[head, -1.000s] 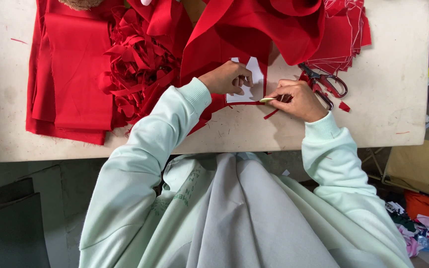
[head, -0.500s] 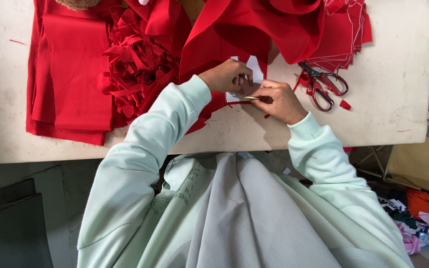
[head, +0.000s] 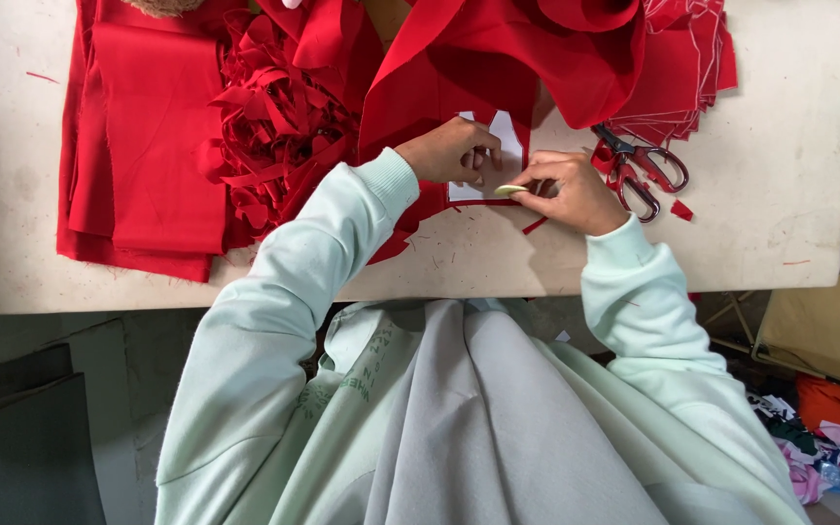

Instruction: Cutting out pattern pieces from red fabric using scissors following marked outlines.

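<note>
On the pale worn table, red cloth covers the top half; one folded stack far left, one scrap heap, one pair of scissors. Left hand presses one white pattern piece flat. Right hand pinches one pale chalk sliver, long axis left-right, tip toward the left hand.

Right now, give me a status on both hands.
Left hand pressing white template on red fabric. Right hand holds chalk. Scissors lie alongside.

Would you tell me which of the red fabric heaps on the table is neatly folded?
The folded red stack at the table's left end; the heap beside it is loose cut strips.
</note>
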